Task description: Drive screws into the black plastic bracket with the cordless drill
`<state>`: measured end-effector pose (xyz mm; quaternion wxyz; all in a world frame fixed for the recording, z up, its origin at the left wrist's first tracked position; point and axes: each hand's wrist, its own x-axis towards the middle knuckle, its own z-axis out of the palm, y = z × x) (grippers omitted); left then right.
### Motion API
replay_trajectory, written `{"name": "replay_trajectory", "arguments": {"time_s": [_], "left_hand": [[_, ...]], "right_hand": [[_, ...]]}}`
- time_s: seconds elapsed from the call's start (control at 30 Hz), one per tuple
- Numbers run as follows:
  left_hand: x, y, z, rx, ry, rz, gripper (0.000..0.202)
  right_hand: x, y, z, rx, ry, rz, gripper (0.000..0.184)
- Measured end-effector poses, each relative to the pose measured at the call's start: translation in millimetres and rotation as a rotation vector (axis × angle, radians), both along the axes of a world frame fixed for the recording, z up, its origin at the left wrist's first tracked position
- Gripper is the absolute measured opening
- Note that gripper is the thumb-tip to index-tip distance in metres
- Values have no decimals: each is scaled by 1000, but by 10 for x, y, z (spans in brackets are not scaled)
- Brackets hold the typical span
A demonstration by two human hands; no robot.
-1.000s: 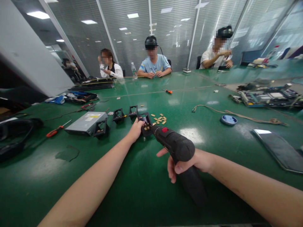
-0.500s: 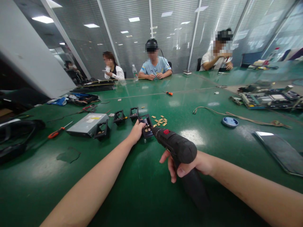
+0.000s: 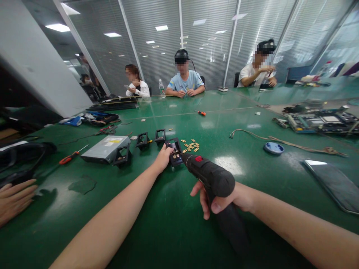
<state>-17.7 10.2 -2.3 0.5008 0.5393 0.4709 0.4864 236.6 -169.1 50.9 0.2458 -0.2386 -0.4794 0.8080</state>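
Observation:
My left hand (image 3: 163, 158) grips the left side of a black plastic frame (image 3: 176, 161) that rests on the green table. Small brass-coloured parts show inside that frame. My right hand (image 3: 220, 201) is wrapped round the grip of a black cordless drill (image 3: 211, 173) with a red switch on top. The drill's front end points at the frame's right side; whether its bit touches anything is hidden. A loose pile of small brass plates (image 3: 193, 145) lies just beyond the frame. Several similar black frames stand to the left, among them one frame (image 3: 122, 156) beside a silver disc drive.
On the left are the silver disc drive (image 3: 106, 149), an orange screwdriver (image 3: 69, 158) and another person's hand (image 3: 17, 200). A blue round lid (image 3: 273, 148), a phone (image 3: 333, 183) and circuit boards (image 3: 322, 118) lie on the right. People sit across the table.
Another person's hand has come in at the left edge. The view has tilted slightly, shifting everything a little downward. My hands keep their hold on the frame and the drill.

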Motion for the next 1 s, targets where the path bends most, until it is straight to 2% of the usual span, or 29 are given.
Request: {"name": "replay_trajectory", "arguments": {"time_s": [0.63,1.0], "left_hand": [[-17,25,-43,2,14,-17,37],[2,-4,-2,-6,20,-9,37]], "right_hand": [[-4,-15,0,14,-3,-18,64],[-13,-6,-5,2,1,-10,64]]}}
